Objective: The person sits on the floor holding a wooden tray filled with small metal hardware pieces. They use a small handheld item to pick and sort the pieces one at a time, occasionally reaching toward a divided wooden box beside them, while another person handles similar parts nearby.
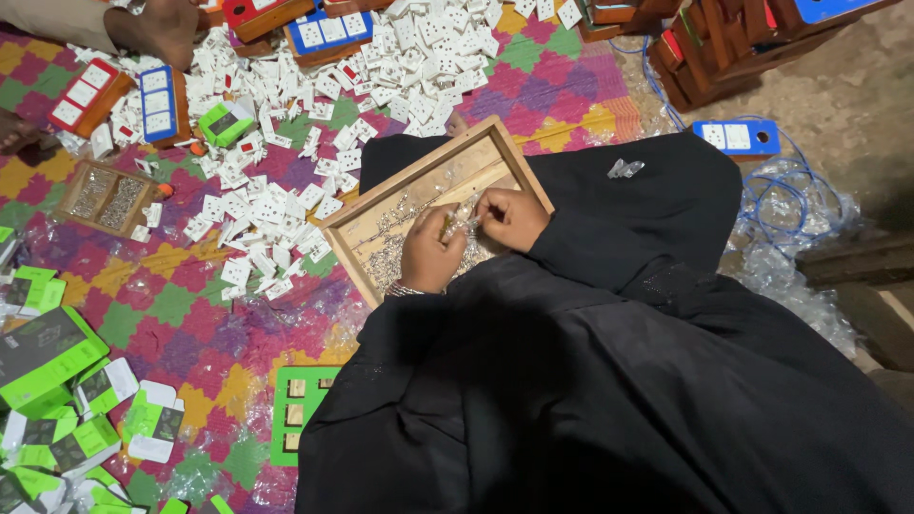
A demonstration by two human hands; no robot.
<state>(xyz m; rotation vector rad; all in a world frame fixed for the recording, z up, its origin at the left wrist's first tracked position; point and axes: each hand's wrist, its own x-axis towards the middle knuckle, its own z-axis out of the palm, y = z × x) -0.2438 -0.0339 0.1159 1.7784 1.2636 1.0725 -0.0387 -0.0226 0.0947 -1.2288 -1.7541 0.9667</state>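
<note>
Both hands close together, left hand (430, 257) curled, right hand (512, 217) pinching.

Was floor workshop for assembly: white socket parts (286, 205) heaped on woven mat (181, 305), wooden frames (705, 48), green cartons (43, 352).

- The light is dim and uneven, brightest over the heap of small white plastic socket parts (314, 143) toward the far edge of the floor.
- The loose black cloth garment (609, 381) swallows nearly all detail; its folds read as flat dark.
- Crumpled clear plastic wrapping (800, 276) at the right catches faint glints.
- The bare grey floor (857, 105) in the far right corner falls into murk.
- Focus is soft overall, and small parts in the shallow wooden tray (381, 228) blur together.
</note>
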